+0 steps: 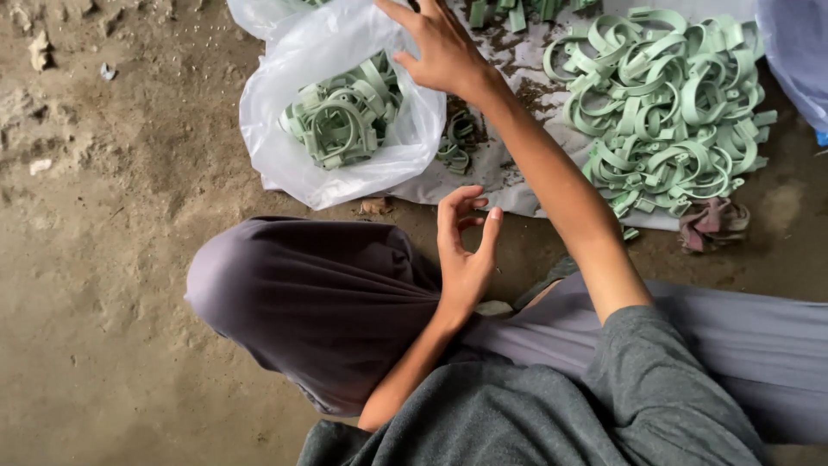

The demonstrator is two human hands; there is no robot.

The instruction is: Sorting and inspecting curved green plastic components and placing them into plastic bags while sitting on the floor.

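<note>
Roughly, head view only:
Right hand (442,53): stretched forward over the mouth of the clear plastic bag (285,129), fingers spread and open, nothing visibly held; palm faces down and away, so an item beneath cannot be ruled out.
Left hand (464,250): raised above the knee (302,293), fingers loosely curled, thumb and forefinger near each other, empty as far as can be seen.
Green plastic clamps in the bag (345,116): bunched low in the bag, seen through the film; likely gathered there to keep sorted pieces apart from the loose ones.
Loose pile of clamps (664,103): heaped on a pale sheet (504,168) to the right of the bag, well apart from the left hand, within reach of the right arm; sheet probably laid to keep parts off the dirt floor (103,216).
Small stray clamps (455,147): between bag and pile, partly behind the wrist.
Crumpled cloth (711,224): at the sheet's near edge.
Cut off: more green pieces at the top edge, a bluish bag (798,52) at the right corner.
Hard to tell: exact count and shape of clamps inside the bag.
</note>
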